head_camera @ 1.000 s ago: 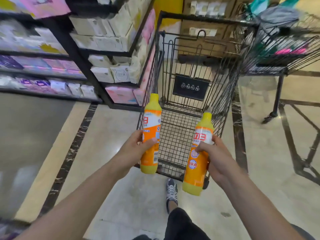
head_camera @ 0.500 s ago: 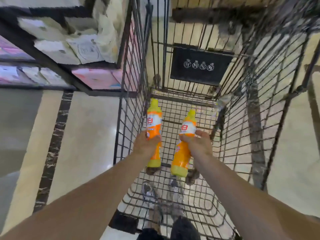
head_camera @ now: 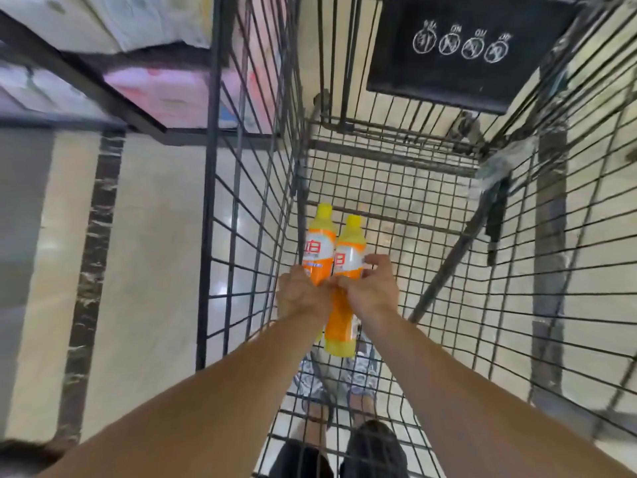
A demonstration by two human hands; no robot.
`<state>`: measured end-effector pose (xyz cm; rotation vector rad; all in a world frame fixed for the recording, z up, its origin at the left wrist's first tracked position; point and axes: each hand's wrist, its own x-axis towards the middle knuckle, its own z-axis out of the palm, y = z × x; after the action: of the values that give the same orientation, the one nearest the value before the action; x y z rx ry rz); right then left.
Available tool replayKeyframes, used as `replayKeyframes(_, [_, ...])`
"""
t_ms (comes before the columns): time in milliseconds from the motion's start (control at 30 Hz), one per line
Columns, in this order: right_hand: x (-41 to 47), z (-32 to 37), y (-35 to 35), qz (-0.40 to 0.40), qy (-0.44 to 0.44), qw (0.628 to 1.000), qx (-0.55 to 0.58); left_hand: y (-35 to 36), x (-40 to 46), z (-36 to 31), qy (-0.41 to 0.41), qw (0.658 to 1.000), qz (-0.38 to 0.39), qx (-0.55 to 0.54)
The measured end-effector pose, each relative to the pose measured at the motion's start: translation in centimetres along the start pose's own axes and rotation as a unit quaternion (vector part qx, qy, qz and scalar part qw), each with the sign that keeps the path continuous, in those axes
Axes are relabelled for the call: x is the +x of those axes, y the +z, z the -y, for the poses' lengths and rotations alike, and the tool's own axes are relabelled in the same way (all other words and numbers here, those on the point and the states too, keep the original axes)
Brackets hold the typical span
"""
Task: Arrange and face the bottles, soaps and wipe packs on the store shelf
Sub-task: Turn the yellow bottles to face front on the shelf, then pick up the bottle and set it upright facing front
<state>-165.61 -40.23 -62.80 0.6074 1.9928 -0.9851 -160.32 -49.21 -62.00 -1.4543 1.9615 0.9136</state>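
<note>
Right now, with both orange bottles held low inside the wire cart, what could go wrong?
The left bottle and right bottle touch side by side, so the left hand and right hand crowd each other; a grip could slip. The left bottle sits close to the cart's wire side and may knock it.

wire cart walls (head_camera: 248, 188) close left, open basket room right

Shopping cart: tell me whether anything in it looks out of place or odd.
A crumpled, clear plastic scrap and a dark rag-like strip hang on the cart's right wire wall; both look like leftover litter. The two orange bottles, left and right, look intact, caps on, nothing spilled.
</note>
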Motion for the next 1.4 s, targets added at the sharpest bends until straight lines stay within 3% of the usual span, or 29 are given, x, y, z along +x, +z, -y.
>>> replayKeyframes(233, [-1.3, 1.2, -1.5, 0.029, -0.009, 0.996, -0.081, -2.4, -2.0, -0.6, -0.002, 0.999, 0.031, -0.031])
replayKeyframes(367, [-5.1, 1.7, -5.1, 0.022, -0.027, 0.997, -0.069, -6.6, -6.5, -0.4, 0.117, 0.991, 0.055, -0.029])
replayKeyframes(533, [-14.5, 3.1, -10.6, 0.049, -0.108, 0.993, -0.024, -14.0, -13.5, 0.5, 0.223, 0.964, 0.092, -0.11])
replayKeyframes(767, [-31.1, 5.0, -16.1, 0.127, -0.245, 0.96, -0.041, -23.9, -25.9, 5.3, 0.284, 0.946, 0.032, -0.15])
replayKeyframes(1000, [-40.2, 5.4, -18.9, 0.204, -0.369, 0.903, -0.082, -27.8, -37.1, 13.4, 0.229, 0.922, -0.13, -0.283])
replayKeyframes(1233, [-44.2, 2.8, -18.1, 0.369, -0.469, 0.775, -0.207, -20.0, -50.4, 21.7, 0.108, 0.838, -0.31, -0.437])
replayKeyframes(1367, [-47.5, -1.6, -17.1, 0.464, -0.472, 0.707, -0.25, -12.7, -58.3, 25.7, 0.016, 0.765, -0.382, -0.519])
replayKeyframes(1400, [-47.7, -2.1, -17.1, 0.467, -0.473, 0.705, -0.247, -11.7, -58.8, 26.2, 0.012, 0.76, -0.377, -0.53])
